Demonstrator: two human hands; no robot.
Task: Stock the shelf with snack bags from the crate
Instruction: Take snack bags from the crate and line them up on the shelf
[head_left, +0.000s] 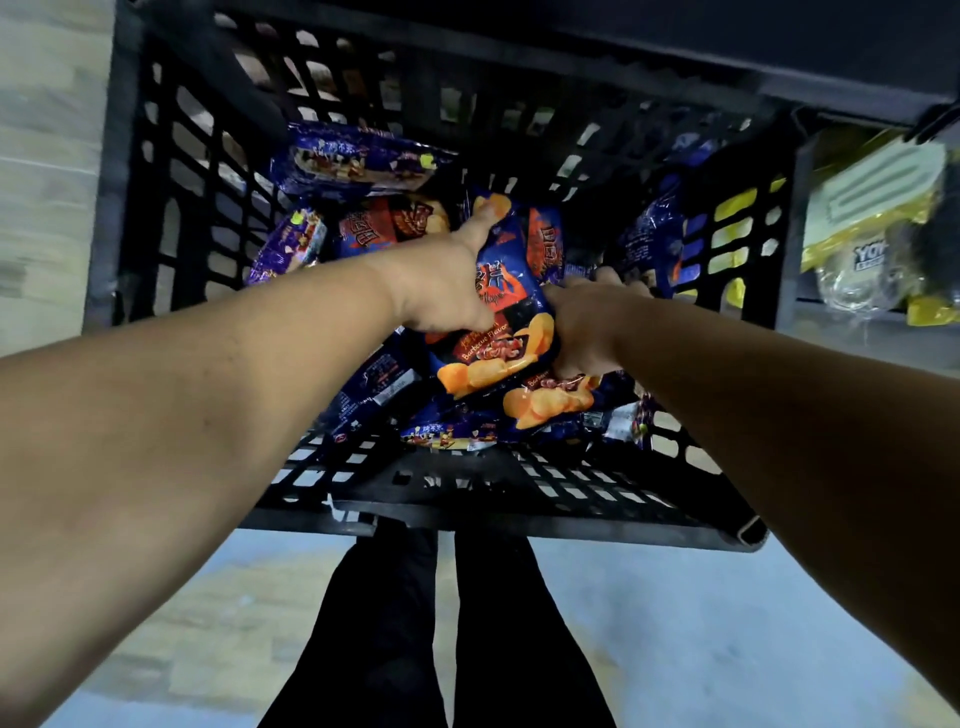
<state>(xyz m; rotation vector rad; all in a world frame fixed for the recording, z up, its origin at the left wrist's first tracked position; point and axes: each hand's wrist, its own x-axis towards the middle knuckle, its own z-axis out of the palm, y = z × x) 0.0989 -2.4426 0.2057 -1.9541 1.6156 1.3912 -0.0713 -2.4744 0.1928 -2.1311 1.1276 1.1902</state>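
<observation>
A black lattice crate (519, 499) stands on the floor in front of me, holding several blue snack bags. On top of the pile lies a blue barbecue chip bag (506, 312) with orange chips printed on it. My left hand (447, 280) grips its left edge, thumb stretched up along the bag. My right hand (587, 322) clasps its right edge, fingers curled underneath. A second barbecue bag (550, 400) lies just below it. More blue bags sit at the crate's back (358, 161), left (291, 244) and right (649, 239).
A dark shelf edge (779, 47) runs across the top. To the right, a shelf bay holds yellow packets (872, 208). My dark trouser legs (441, 634) stand below the crate on a pale blue floor.
</observation>
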